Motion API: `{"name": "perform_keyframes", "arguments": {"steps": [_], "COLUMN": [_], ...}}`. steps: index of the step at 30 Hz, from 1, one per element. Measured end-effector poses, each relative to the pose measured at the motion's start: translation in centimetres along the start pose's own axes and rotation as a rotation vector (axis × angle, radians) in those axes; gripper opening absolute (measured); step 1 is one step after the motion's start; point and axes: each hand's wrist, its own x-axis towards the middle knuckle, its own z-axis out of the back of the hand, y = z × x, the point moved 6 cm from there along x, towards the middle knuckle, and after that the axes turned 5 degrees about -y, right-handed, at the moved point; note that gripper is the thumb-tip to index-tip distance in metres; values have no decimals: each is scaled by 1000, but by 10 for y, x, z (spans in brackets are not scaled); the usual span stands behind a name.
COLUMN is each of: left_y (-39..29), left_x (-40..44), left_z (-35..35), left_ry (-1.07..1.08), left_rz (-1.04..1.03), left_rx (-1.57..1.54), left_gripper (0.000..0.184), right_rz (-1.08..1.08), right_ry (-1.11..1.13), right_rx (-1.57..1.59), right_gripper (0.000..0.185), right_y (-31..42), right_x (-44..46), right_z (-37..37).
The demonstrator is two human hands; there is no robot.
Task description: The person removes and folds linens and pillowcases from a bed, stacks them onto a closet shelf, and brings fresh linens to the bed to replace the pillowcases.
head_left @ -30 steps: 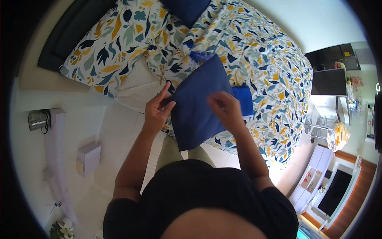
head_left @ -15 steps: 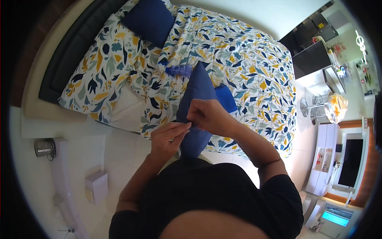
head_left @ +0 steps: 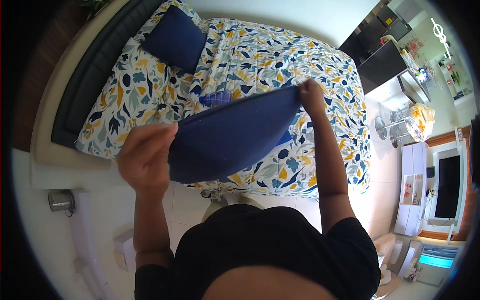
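Note:
A navy blue cushion [head_left: 230, 137] hangs in front of me over the near side of the bed, stretched between my hands. My left hand [head_left: 146, 156] pinches its left corner, close to the camera. Farther out, my right hand [head_left: 311, 97] grips the opposite corner with fingers closed. The cushion's long edge slopes up from left to right. Behind it lies a crumpled blue-purple item [head_left: 216, 98] on the bed, and a flat bright blue piece [head_left: 284, 138] is mostly covered by the cushion.
The bed [head_left: 280, 170] has a leaf-patterned cover and a dark headboard [head_left: 80, 90]. A second navy cushion [head_left: 176, 39] rests near the headboard. A small white box [head_left: 125, 245] stands on the floor at left; a stool [head_left: 417, 122] is at right.
My hands have moved from close together to wide apart, left hand leftward, right hand up and rightward. The cushion has turned from upright and edge-on to stretched out sideways between them.

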Motion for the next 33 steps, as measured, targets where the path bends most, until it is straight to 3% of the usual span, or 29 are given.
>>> {"name": "perform_keyframes", "arguments": {"steps": [3, 5, 6, 8, 11, 14, 17, 18, 21, 22, 24, 25, 26, 29, 32, 33], "left_y": [6, 19, 27, 29, 41, 52, 46, 42, 69, 119, 230, 284, 270, 306, 286, 297], "left_x": [-9, -19, -27, -48, -62, -67, -76, -78, -86, -110, -174, -221, -216, -236, -185, -187], "left_z": [-18, -36, -45, -65, -71, -66, -68, -70, -48, -20, 52, 83, 77, 56, 48, 48], "left_ry": [104, 131, 146, 289, 254, 179, 183, 259, 264, 124, -295, -385, -444, -296, -487, -540], "left_rz": [80, 128, 179, 178, 221, 281, 213, 171, 126, 511, 784, 958, 1226, 1303, 1168, 1166], "left_rx": [46, -43, -102, -70, -134, -99, -95, -106, 79, -4, 260, 391, -159, -891, -644, -689], "left_gripper": [27, 30, 31, 33, 32, 32, 33, 32, 38, 51, 70, 78, 79, 62, 50, 47], "right_rz": [31, 120, 290, 480, 364, 661, 830, 503, 463, 459, 534, 620, 708, 710, 545, 466], "right_ry": [27, 159, 267, 256, 693, 601, 710, 829, 1006, 907, 816, 815, 805, 817, 744, 695], "right_rx": [-200, 207, 481, 579, 437, 548, 284, 588, 360, 366, 407, 439, 470, 521, 685, 755], "right_gripper": [15, 8, 8, 13, 24, 33, 42, 43, 42, 42, 41, 41, 41, 40, 43, 43], "right_y": [-24, 19, 60, 115, 124, 164, 158, 122, 163, 141, 117, 122, 126, 112, 75, 72], "right_x": [-37, -86, -114, -154, -176, -197, -202, -211, -197, -201, -212, -210, -206, -194, -187, -181], "right_z": [-12, -21, -21, -19, -55, -28, -79, -125, -109, -125, -128, -105, -85, -52, -38, -28]}}
